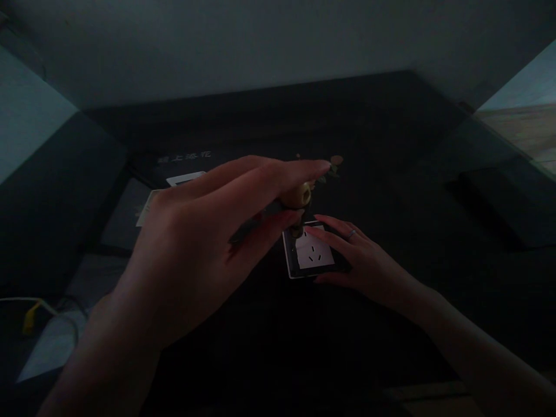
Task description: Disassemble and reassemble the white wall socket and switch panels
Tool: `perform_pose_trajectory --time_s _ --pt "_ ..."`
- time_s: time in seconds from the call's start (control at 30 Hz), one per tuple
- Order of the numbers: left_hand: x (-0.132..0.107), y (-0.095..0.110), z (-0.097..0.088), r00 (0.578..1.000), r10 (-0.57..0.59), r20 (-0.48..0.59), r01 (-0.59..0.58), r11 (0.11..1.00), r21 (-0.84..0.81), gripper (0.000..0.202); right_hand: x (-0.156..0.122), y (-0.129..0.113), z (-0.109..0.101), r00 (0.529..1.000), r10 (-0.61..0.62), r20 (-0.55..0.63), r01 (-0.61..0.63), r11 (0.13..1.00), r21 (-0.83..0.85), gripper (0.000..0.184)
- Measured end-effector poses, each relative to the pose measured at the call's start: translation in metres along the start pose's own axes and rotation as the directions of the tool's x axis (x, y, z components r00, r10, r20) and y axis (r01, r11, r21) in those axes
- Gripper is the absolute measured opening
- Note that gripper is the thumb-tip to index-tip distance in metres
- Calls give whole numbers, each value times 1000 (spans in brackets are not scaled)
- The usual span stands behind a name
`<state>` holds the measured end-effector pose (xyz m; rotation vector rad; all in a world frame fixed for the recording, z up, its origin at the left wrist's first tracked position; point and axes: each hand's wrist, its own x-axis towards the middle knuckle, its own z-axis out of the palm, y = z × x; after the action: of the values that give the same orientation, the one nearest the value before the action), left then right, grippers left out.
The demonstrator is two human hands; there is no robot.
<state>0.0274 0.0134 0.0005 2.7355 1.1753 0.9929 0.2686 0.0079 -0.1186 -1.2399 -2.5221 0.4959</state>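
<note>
In the dim light my left hand [195,231] is closed around a screwdriver [302,196], its yellowish handle end showing between thumb and fingers. The tool points down at the left side of a wall socket [315,255], though its tip is hard to make out. White in the middle with a dark border and pale rim, the socket lies on the dark table. My right hand [358,249] grips the socket from the right, fingers over its far part and thumb by its near edge. A ring shows on one finger.
Partly behind my left hand lie a white frame-like piece [185,178] and a pale card [146,209]. A dark flat box [504,208] sits at right. A white cable [56,313] with a yellow piece [30,318] is at lower left. The dark table [382,127] meets a wall behind.
</note>
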Motion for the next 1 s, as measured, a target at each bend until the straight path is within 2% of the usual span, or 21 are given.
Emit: perform_pose_trajectory --time_s 0.13,0.23,0.37,0.47,0.57,0.7,0.8,0.9,1.0 --pt "1 0 3 997 26 -76 -21 998 67 18 -1 1 1 1000 -3 -1 3 1000 -7 75" --pt "2 0 7 995 30 -99 -26 998 49 18 -2 2 1 1000 -13 -14 13 1000 -6 74" --pt "1 0 7 998 36 -52 -38 998 -54 24 -1 1 1 1000 -7 3 7 1000 -5 75" --pt "-1 -1 1 999 33 17 -32 997 -66 23 0 0 0 1000 7 11 -7 1000 -6 75" --pt "-3 -2 -3 997 30 68 -26 998 -50 38 0 0 0 1000 11 9 -11 1000 1 76" --pt "-2 -1 0 998 66 1 -66 998 -18 27 -2 0 0 1000 1 0 -1 1000 8 74" --pt "-1 1 3 999 39 -35 -38 999 7 23 -3 2 1 1000 4 -5 -4 1000 30 73" --pt "-1 1 2 999 22 24 -21 999 -31 35 -2 2 2 999 -11 -33 13 997 80 76" --pt "-4 -1 -1 996 56 75 -53 998 -37 51 0 3 4 998 -40 -50 46 990 135 77"
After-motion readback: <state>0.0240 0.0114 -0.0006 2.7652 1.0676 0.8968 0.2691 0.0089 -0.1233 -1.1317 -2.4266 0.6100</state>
